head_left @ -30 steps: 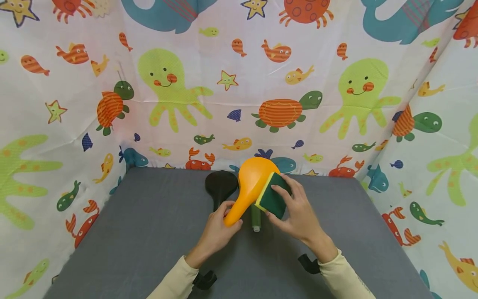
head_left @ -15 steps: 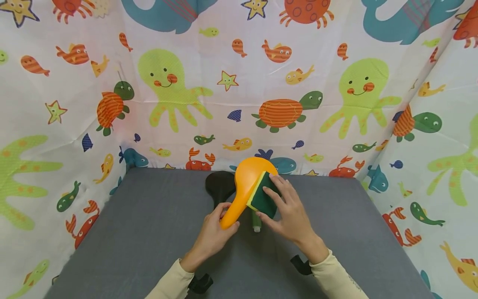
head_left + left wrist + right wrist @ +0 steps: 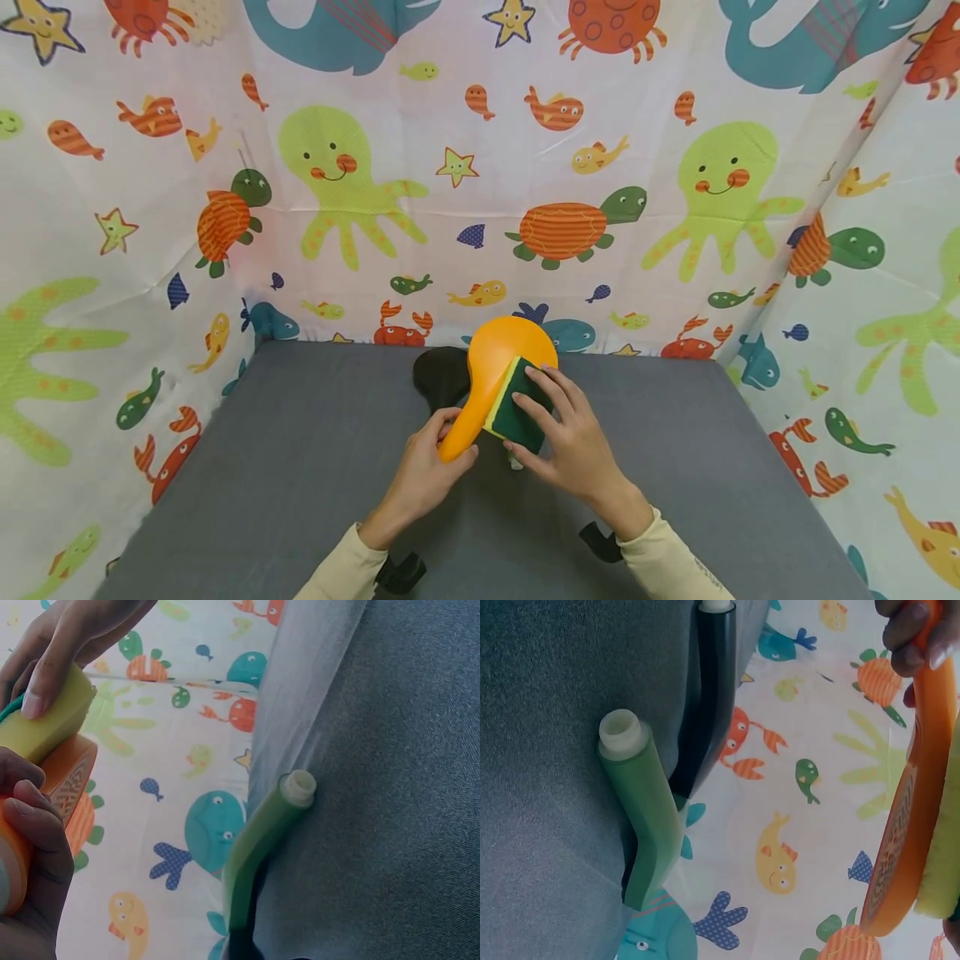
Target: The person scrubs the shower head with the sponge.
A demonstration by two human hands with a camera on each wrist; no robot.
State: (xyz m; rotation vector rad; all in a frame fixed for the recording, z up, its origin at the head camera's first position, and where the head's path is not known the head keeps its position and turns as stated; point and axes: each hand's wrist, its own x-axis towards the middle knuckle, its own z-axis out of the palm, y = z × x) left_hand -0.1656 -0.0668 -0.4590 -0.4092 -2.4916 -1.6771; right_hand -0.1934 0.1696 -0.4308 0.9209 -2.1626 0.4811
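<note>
In the head view my left hand [image 3: 420, 471] grips an orange handheld shower head [image 3: 501, 354] by the lower end of its handle, with the round head up. My right hand [image 3: 581, 454] holds a yellow sponge [image 3: 939, 847] with a dark green scouring side [image 3: 528, 406] between thumb and fingertips. Its yellow side lies against the back of the shower head, around where the head narrows to the handle. Both wrist views show the perforated spray face turned away from the sponge. The fingers of my right hand spread over the green side.
Behind my hands, a black shower head [image 3: 438, 372] lies on the grey table [image 3: 315, 467]. Beside it is a green handle [image 3: 649, 814] with a white threaded end, mostly hidden in the head view. A sea-animal curtain [image 3: 465, 250] hangs around the back and sides.
My right hand has slid the sponge left and slightly down, from the head's right edge toward the neck. The orange shower head has shifted a little left with my left hand.
</note>
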